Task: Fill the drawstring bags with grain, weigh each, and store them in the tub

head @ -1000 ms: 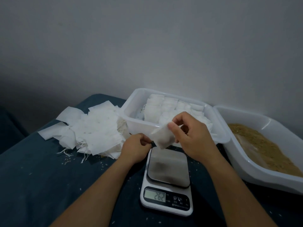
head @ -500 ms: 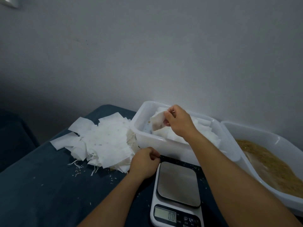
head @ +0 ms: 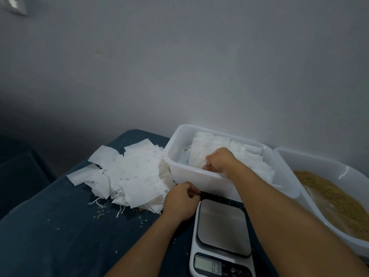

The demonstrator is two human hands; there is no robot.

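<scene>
Reaching into the tub [head: 199, 176] at 12 o'clock, the right hand [head: 219, 161] pinches a filled bag [head: 196, 161] with its fingers [head: 208, 166], while the left hand [head: 180, 202], fingers curled narrow, rests beside the scale [head: 222, 234].

Plain home room (bare wall [head: 199, 66], cloth-covered table [head: 50, 236])

Single head-worn view, facing forward and down, close over table [head: 50, 236]

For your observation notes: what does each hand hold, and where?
Right hand: a filled white fabric bag, by its near side. Left hand: fisted, contents unclear.
</scene>
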